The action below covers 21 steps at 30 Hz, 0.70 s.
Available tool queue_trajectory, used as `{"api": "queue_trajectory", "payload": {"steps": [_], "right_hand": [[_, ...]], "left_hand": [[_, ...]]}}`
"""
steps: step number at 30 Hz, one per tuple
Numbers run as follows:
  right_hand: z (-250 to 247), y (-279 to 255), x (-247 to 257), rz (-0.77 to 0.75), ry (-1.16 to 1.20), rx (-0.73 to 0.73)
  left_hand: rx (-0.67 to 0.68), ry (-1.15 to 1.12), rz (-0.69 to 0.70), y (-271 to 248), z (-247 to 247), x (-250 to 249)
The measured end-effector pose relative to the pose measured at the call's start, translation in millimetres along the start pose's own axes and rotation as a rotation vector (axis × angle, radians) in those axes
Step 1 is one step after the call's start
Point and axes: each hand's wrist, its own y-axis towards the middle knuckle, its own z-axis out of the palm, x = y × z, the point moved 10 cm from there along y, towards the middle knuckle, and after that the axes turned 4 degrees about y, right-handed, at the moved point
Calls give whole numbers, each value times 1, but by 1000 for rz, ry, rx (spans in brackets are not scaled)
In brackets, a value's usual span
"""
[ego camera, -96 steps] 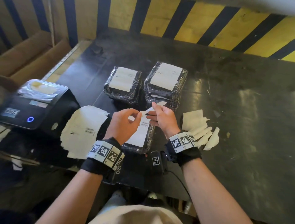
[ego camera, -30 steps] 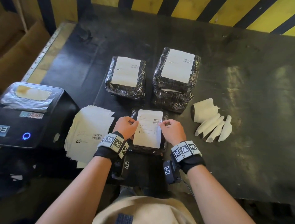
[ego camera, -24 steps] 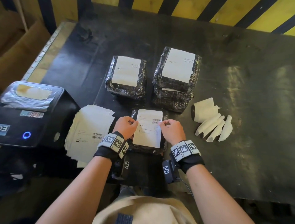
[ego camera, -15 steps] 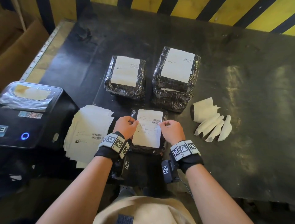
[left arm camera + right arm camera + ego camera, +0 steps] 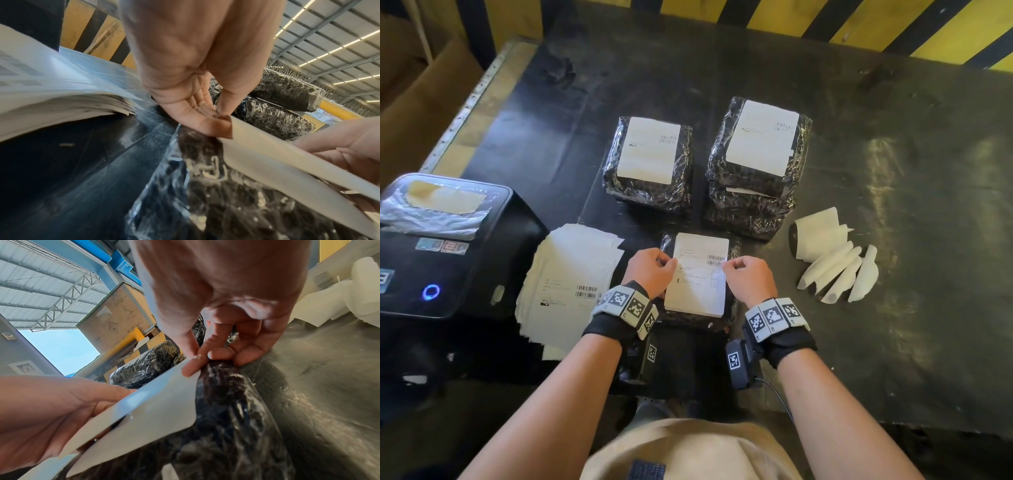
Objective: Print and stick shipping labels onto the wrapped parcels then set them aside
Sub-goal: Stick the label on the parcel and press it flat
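Left hand: my left hand [image 5: 652,269] pinches the left edge of the white rectangular paper shipping label [image 5: 700,274] between thumb and fingers [image 5: 223,125].
Right hand: my right hand [image 5: 750,277] pinches the label's right edge, thumb and fingers [image 5: 190,368] closed on the paper.
Label: printed side up with a barcode showing, it is held over the top of the near black parcel wrapped in clear film [image 5: 697,318]; the wrist views show its near part lifted off the wrap, and I cannot tell whether the far end touches.
Near parcel: it lies at the near edge of the dark scuffed surface [image 5: 893,171], between my wrists.
Labelled parcels: one black wrapped parcel with a white label [image 5: 649,159] lies far and slightly left; to its right stands a stack of two black wrapped parcels, labelled on top [image 5: 756,164].
Label stack: a pile of white printed sheets [image 5: 568,284] lies just left of my left hand.
Printer: a black label printer with a blue-lit round button [image 5: 445,246] stands at the far left, beside the pile.
Backing papers: curled white backing strips [image 5: 832,257] lie to the right, near the stack.
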Motion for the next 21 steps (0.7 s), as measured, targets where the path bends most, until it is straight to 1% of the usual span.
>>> {"api": "queue_trajectory", "payload": {"steps": [12,16,19,21], "right_hand": [[1,3,0,-2,-22,17],[2,4,-1,14,-36,41],[0,5,1,6,-81,55],[-1,6,3,-11,-152,60]], "left_hand": [[9,18,-25,1,2,-1],[23,39,-62,3,3,1],[36,62,-86,4,3,1],[41,82,-94,4,3,1]]}}
